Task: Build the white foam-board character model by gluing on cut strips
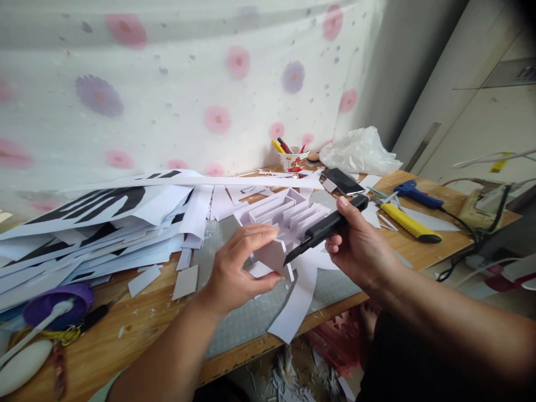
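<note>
My left hand (240,265) pinches a small white foam board piece (272,259) by its upper and lower edges, above the grey cutting mat (234,329). A black utility knife (329,226) is gripped in my right hand (354,240), its dark blade pointing down and left. The blade's tip is at the near edge of the piece; whether it touches cannot be told. Behind both hands lies a white foam board structure (288,206) with several upright walls. A curved white strip (295,312) hangs over the table's front edge.
Stacked printed sheets (96,223) fill the left side, with a purple bowl (79,296) in front. At right lie a yellow-handled cutter (408,223), a blue glue gun (419,194) and a phone (342,181). A paper cup of pens (293,161) and a plastic bag (360,151) stand behind.
</note>
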Tool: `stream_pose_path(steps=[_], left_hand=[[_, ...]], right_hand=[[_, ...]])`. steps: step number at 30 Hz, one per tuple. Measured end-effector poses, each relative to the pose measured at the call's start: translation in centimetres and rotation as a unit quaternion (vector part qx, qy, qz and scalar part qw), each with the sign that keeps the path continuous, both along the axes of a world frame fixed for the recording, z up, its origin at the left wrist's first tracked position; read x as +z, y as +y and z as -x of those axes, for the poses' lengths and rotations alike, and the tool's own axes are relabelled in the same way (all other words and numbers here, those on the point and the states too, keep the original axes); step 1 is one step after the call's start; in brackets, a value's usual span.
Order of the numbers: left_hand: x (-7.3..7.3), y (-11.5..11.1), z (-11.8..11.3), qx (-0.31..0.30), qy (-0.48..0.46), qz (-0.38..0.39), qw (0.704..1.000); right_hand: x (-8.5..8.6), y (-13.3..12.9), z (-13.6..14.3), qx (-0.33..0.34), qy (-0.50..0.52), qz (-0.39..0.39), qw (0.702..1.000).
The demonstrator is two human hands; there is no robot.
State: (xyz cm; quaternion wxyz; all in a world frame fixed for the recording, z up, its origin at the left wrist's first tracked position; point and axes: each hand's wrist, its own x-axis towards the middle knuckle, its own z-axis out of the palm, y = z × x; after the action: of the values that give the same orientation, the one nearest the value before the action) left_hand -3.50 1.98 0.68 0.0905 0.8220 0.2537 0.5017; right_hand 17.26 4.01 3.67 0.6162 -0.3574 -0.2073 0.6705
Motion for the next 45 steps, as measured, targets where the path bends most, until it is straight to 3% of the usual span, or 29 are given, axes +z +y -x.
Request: stream_pose_path(steps=[10, 16, 30, 45], left_hand=[[0.3, 0.0, 0.1, 0.006, -0.002, -0.023, 1.000], [0.1, 0.0, 0.6, 0.026, -0.049, 0.017, 0.998], [0.2, 0.2, 0.0, 0.026, 0.010, -0.038, 0.999], [-0.1, 0.4, 0.1, 0.019, -0.024, -0.023, 0.999]], right_hand=[[-0.8, 0.1, 0.2, 0.016, -0.024, 0.008, 1.000], [-1.4, -0.3, 0.5, 0.039, -0.053, 0.009, 0.998], [-0.6, -0.1, -0.1, -0.007, -0.029, -0.008, 1.000], [-1.0, -0.2, -0.1, 0.005, -0.050, -0.003, 0.999]])
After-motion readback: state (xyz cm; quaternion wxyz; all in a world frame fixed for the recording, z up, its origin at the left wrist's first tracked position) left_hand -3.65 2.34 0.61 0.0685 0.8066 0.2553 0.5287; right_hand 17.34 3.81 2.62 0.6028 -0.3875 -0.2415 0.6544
